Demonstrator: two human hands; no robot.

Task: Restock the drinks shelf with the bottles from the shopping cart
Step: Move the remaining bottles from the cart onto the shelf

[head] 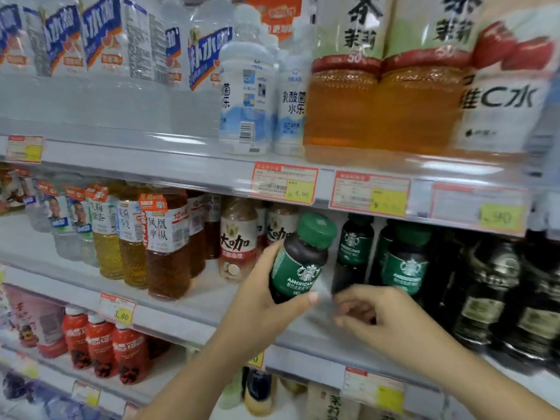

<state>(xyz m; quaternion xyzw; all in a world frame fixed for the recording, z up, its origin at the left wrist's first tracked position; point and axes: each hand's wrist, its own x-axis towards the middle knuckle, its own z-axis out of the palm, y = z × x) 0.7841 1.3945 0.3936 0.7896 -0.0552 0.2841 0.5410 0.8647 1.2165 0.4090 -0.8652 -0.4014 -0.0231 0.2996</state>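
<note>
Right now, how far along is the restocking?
Done: green-label bottles already stand on the middle shelf. In hand: the left grip holds another bottle, tilted, at that shelf's front; the right grip is loosely curled and empty beside it. Left: setting this one down. The cart is out of view, so the remaining count can't be told.

Single head cam, wide-angle, faces fwd, close up to drinks shelf
</note>
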